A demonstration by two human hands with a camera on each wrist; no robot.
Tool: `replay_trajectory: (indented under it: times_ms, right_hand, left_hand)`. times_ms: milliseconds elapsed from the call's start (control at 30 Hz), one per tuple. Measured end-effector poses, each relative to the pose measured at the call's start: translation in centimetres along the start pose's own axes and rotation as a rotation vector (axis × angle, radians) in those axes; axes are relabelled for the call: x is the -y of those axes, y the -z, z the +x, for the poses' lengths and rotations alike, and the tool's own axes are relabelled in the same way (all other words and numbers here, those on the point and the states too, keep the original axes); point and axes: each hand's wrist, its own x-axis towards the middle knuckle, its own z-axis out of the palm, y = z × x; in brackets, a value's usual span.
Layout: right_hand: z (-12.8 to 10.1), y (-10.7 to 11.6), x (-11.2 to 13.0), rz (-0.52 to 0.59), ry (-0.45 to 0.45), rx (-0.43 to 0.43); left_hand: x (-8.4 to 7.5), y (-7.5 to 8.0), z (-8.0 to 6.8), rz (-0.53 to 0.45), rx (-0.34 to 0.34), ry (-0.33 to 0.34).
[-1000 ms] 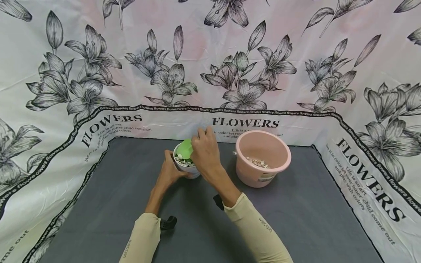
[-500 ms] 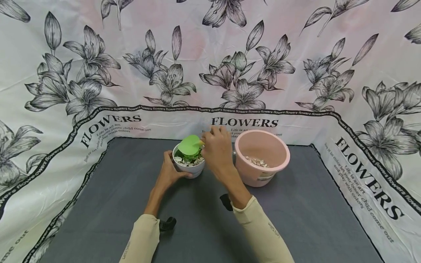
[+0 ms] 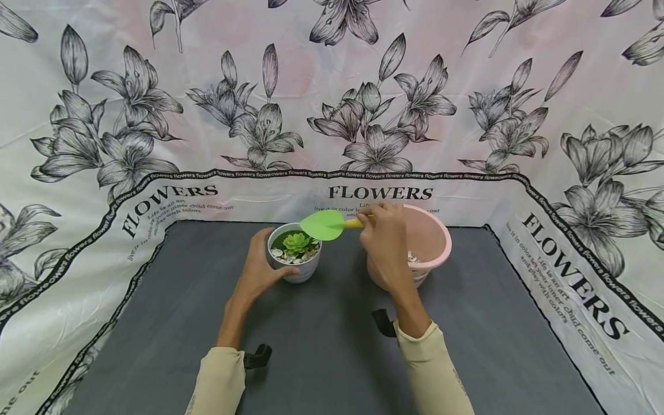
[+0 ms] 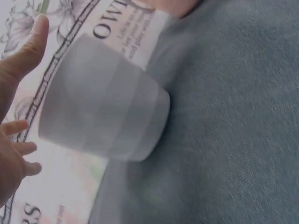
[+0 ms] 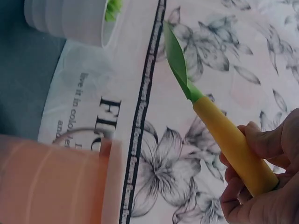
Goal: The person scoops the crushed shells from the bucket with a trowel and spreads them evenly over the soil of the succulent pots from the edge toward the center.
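Left hand [image 3: 257,270]: left of centre in the head view, fingers relaxed and cupped against the left side of the white pot; in the left wrist view the thumb and fingertips stand slightly off its wall, not clamped.
White pot [image 3: 294,262]: centre of the head view, upright on the grey mat [image 3: 332,351]; it holds a small green succulent [image 3: 296,242] ringed by pale pebbles.
Trowel [image 3: 328,224]: its green blade hangs level just above and right of the pot's rim, between the two containers; the yellow handle runs right into the fist.
Right hand [image 3: 386,245]: right of centre, fingers curled tightly round the yellow handle, as the right wrist view shows, with the blade pointing away to that frame's upper left.
Pink bucket [image 3: 433,242]: right of the hand and partly behind it, upright on the mat, with a shallow layer of pale pebbles at the bottom.
Floral cloth [image 3: 332,104]: backdrop across the upper frame and both sides.
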Motion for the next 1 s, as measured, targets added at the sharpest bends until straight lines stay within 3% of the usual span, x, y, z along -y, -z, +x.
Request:
replay_trajectory:
  times_ms: [300,600,800,1000]
  right_hand:
    - [-0.2,2.9,-2.4,0.049,-0.063,-0.04]
    - [-0.3,5.4,-4.6,-0.008,-0.141,-0.083]
    - [-0.6,7.2,-6.3,-0.017,-0.2,-0.114]
    - [-0.8,8.4,-8.0,-0.144,-0.242,-0.116]
  left_hand:
    - [-2.6,-1.5,0.8,0.063,-0.027,-0.218]
    - [-4.6,-3.5,2.1,0.024,0.023,-0.277]
    - [-6.2,-5.3,2.6,0.058,0.028,-0.335]
    - [-7.3,-7.5,3.2,0.036,0.067,-0.435]
